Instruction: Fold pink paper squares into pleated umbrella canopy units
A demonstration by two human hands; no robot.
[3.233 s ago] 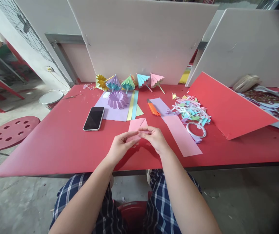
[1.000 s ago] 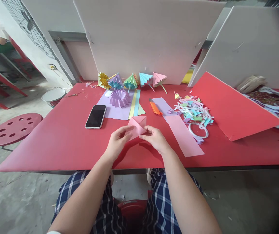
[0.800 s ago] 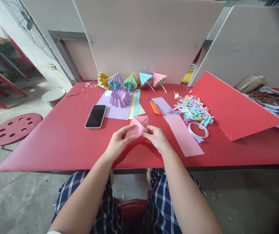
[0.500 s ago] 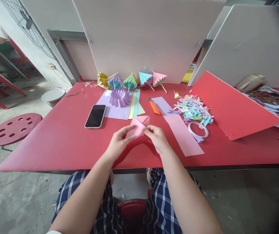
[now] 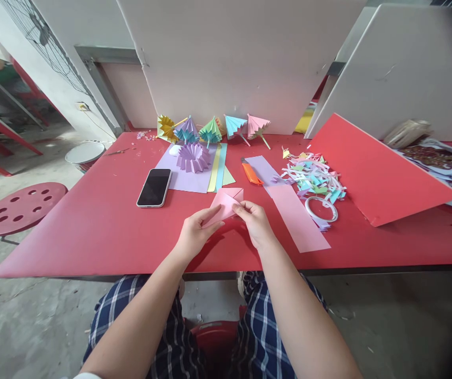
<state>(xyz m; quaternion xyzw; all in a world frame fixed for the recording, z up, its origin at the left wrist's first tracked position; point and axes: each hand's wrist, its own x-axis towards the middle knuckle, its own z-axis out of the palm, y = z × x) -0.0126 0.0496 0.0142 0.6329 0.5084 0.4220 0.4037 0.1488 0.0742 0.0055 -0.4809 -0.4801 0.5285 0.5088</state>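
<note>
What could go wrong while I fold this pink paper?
The folded pink paper is pinched only near its lower edge by the left hand and right hand, so the crease could slip crooked. The orange cutter lies just beyond it; a forward reach might brush it, and I cannot tell if its blade is out. The pink strip beside the right hand could get dragged.

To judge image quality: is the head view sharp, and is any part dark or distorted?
Head view: left hand, right hand and pink folded paper sharp; light soft, no glare; right corners darkened; red table edges splayed by wide lens.
</note>
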